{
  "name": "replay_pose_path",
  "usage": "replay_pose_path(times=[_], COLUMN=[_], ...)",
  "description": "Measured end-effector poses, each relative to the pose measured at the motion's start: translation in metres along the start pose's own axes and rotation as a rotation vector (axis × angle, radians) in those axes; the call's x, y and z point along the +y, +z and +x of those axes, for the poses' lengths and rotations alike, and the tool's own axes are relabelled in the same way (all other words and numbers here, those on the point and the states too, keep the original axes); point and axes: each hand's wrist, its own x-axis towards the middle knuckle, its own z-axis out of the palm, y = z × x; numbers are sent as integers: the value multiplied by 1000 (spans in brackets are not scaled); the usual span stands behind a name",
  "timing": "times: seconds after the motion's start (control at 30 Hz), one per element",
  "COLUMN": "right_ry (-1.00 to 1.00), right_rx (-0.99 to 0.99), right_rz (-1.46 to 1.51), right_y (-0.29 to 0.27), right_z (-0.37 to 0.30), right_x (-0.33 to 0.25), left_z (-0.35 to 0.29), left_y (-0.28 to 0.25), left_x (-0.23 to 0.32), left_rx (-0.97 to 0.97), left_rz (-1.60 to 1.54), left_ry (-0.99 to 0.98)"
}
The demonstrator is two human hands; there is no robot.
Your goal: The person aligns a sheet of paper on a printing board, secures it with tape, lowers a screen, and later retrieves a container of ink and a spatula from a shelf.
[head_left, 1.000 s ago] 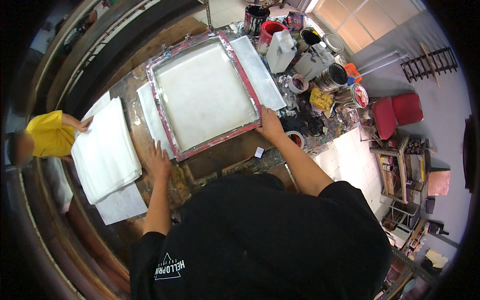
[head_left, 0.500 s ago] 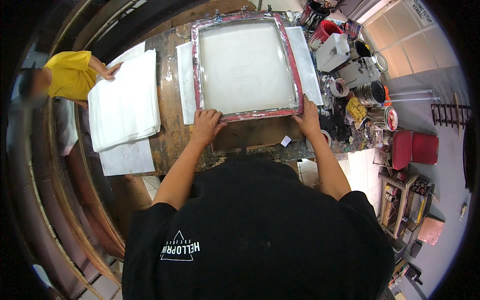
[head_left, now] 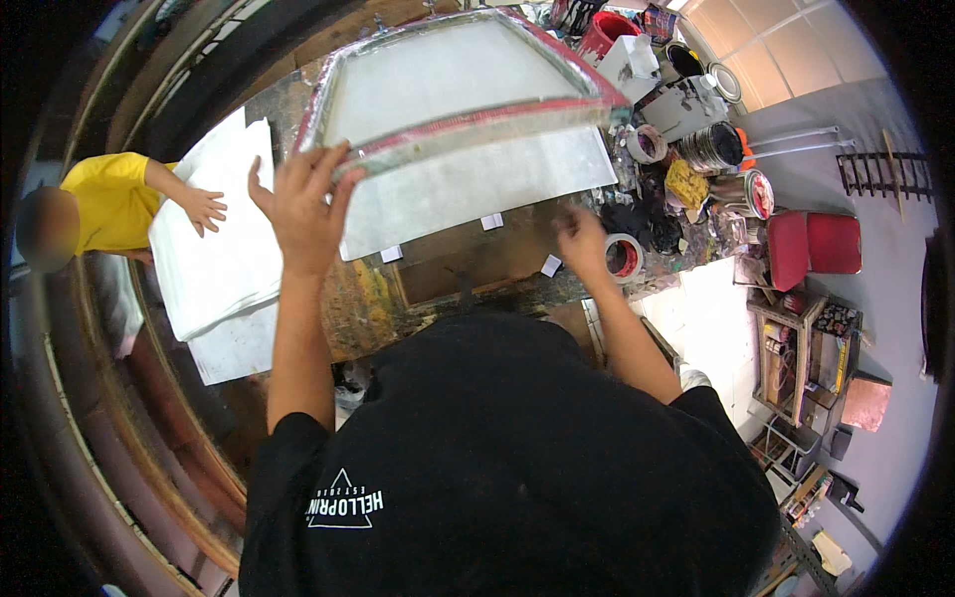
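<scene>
A screen printing frame (head_left: 477, 124) with red, tape-covered edges and pale mesh is tilted up, its near side raised off the table. My left hand (head_left: 306, 199) grips its near left corner, the little finger side sticking out to the left. Under the frame lies a white sheet (head_left: 468, 184) on the table. My right hand (head_left: 585, 247) is off the frame, above the table's near part beside a roll of tape (head_left: 624, 258); motion blurs its fingers. Small white paper pieces (head_left: 491, 222) lie along and near the sheet's near edge.
At left, a person in a yellow shirt (head_left: 109, 204) reaches a hand over a stack of white sheets (head_left: 214, 259). Paint cans (head_left: 711, 147), white jugs and a yellow sponge (head_left: 686, 184) crowd the table's right end. A red chair (head_left: 811, 249) stands beyond it.
The frame's near side has risen from the table, uncovering more of the sheet. My right hand has left the frame and come nearer; my left hand has moved up and left with it.
</scene>
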Motion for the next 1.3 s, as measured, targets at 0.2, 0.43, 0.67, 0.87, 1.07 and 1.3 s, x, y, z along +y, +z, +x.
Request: replay_pose_path(times=[0.2,0.43,0.67,0.87,1.07,1.3], right_ry=[-23,11,9,129,184,267], right_rx=[16,47,69,41,31,-14], right_rz=[-218,-357,-342,-356,-272,-230], right_y=[59,69,72,76,78,80], right_z=[-7,-6,-6,-4,0,6], right_x=[-17,-36,-32,-36,-40,-32], left_z=[69,103,112,120,131,134], left_y=[-6,-7,-6,-5,-7,-6], left_x=[-51,-67,-72,-76,-82,-84], left_rx=[197,256,290,314,318,307], left_rz=[-25,10,-24,-39,-41,-37], left_ry=[175,225,236,245,259,246])
